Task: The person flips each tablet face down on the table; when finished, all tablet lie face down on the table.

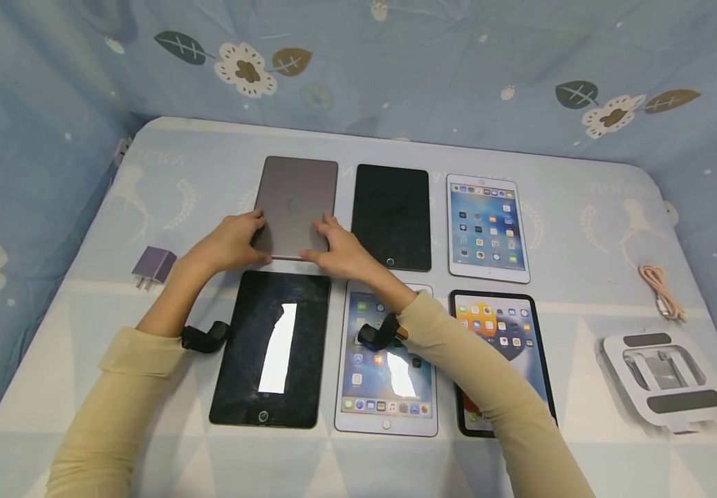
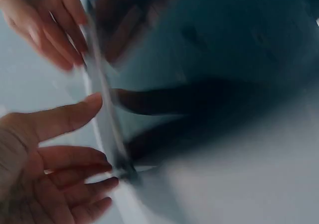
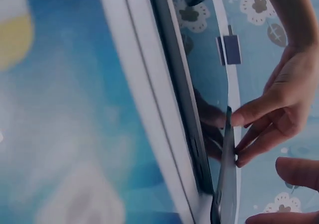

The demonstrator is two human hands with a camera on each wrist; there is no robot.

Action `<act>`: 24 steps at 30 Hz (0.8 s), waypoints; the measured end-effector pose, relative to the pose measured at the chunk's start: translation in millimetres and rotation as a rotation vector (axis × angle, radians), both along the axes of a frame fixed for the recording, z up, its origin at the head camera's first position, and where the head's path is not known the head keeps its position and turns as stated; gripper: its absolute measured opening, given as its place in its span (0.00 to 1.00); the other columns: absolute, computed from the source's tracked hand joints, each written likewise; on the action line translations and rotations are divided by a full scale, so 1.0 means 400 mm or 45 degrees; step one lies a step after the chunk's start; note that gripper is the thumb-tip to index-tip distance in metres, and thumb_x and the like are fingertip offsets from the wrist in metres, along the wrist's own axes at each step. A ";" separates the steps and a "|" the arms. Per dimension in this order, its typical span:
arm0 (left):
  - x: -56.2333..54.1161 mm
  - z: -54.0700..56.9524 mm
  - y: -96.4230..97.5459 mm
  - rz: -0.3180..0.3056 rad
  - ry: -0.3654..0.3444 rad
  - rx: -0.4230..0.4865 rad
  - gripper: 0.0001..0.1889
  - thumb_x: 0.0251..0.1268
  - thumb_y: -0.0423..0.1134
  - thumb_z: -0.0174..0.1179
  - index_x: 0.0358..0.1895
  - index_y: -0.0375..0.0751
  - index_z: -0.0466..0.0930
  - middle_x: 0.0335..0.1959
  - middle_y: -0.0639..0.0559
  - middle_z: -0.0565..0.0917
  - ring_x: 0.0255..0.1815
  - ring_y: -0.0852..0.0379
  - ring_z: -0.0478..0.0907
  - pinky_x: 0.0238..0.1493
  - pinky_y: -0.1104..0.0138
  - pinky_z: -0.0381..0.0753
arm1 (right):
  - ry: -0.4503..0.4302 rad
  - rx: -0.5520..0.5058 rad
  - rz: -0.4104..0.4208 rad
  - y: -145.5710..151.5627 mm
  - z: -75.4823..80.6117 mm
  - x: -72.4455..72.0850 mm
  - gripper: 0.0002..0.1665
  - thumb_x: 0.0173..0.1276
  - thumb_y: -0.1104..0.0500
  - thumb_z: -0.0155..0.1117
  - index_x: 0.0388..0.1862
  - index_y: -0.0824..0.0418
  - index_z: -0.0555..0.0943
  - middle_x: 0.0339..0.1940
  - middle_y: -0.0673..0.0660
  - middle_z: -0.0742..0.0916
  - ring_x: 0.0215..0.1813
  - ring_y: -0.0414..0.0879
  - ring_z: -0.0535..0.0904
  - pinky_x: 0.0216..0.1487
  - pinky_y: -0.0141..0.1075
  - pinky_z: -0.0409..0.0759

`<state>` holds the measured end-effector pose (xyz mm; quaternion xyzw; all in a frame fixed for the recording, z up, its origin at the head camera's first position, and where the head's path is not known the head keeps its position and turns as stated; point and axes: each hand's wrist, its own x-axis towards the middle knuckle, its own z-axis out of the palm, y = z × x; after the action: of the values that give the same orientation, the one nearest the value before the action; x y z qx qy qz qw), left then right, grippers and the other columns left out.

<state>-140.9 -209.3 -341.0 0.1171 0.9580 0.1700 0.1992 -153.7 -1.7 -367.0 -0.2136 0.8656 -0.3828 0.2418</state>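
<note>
From right wrist: tablet [image 3: 228, 181] seemingly edge-on.

Head view high, wrist views low

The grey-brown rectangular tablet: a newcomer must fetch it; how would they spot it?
On the pale blue patterned table, six rectangular tablets form two rows. The grey-brown rectangular tablet lies leftmost in the far row. Unlike its neighbours, it shows its back, not a screen.
</note>
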 end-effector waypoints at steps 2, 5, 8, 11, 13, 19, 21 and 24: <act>-0.002 0.008 0.027 -0.026 0.002 0.001 0.39 0.58 0.38 0.66 0.67 0.19 0.59 0.72 0.25 0.56 0.71 0.29 0.57 0.69 0.44 0.61 | 0.015 -0.018 -0.009 0.013 0.004 -0.002 0.42 0.69 0.52 0.59 0.75 0.67 0.55 0.79 0.64 0.54 0.79 0.55 0.48 0.77 0.45 0.51; -0.002 0.020 0.075 -0.080 0.028 0.046 0.37 0.60 0.41 0.65 0.66 0.20 0.62 0.70 0.27 0.62 0.70 0.31 0.61 0.68 0.45 0.63 | 0.069 -0.032 -0.004 0.040 0.010 -0.004 0.43 0.69 0.53 0.60 0.76 0.66 0.54 0.78 0.62 0.58 0.79 0.54 0.51 0.77 0.43 0.54; -0.005 0.026 0.125 -0.117 0.073 0.103 0.35 0.61 0.43 0.65 0.65 0.22 0.65 0.66 0.29 0.69 0.66 0.34 0.67 0.65 0.47 0.68 | 0.143 -0.005 -0.007 0.075 0.019 -0.004 0.44 0.69 0.52 0.61 0.75 0.68 0.55 0.77 0.63 0.60 0.78 0.54 0.54 0.76 0.44 0.56; -0.013 0.027 0.170 -0.128 0.095 0.136 0.36 0.60 0.44 0.66 0.65 0.24 0.65 0.64 0.31 0.72 0.65 0.36 0.70 0.64 0.48 0.70 | 0.203 0.065 -0.042 0.116 0.025 -0.004 0.44 0.69 0.49 0.60 0.75 0.68 0.55 0.77 0.65 0.61 0.78 0.56 0.54 0.76 0.48 0.56; -0.019 0.026 0.199 -0.128 0.091 0.135 0.36 0.60 0.44 0.66 0.66 0.24 0.65 0.64 0.31 0.72 0.66 0.37 0.69 0.66 0.50 0.69 | 0.224 0.126 -0.072 0.146 0.027 -0.005 0.45 0.69 0.47 0.59 0.75 0.68 0.55 0.77 0.66 0.60 0.78 0.57 0.53 0.76 0.50 0.55; -0.039 0.011 0.278 -0.154 0.066 0.077 0.38 0.60 0.44 0.67 0.67 0.23 0.63 0.67 0.31 0.69 0.68 0.38 0.67 0.68 0.53 0.67 | 0.222 0.277 -0.156 0.233 0.015 -0.011 0.46 0.69 0.47 0.60 0.75 0.70 0.54 0.77 0.68 0.58 0.78 0.61 0.50 0.75 0.54 0.53; -0.044 0.003 0.299 -0.176 0.076 0.055 0.38 0.58 0.44 0.68 0.66 0.23 0.64 0.65 0.32 0.72 0.66 0.39 0.70 0.66 0.54 0.70 | 0.207 0.314 -0.176 0.258 0.009 -0.014 0.47 0.68 0.47 0.60 0.75 0.71 0.54 0.77 0.69 0.57 0.79 0.61 0.48 0.75 0.54 0.52; -0.049 -0.011 0.321 -0.197 0.092 0.025 0.37 0.55 0.44 0.70 0.62 0.23 0.68 0.61 0.31 0.74 0.62 0.39 0.73 0.64 0.54 0.73 | 0.186 0.374 -0.194 0.291 -0.003 -0.019 0.49 0.67 0.47 0.61 0.75 0.72 0.52 0.78 0.68 0.54 0.79 0.61 0.46 0.76 0.53 0.52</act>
<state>-160.3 -80.9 -345.4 0.1988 0.9509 0.1590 0.1758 -161.2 114.8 -368.0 -0.1370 0.9412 -0.2528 0.1773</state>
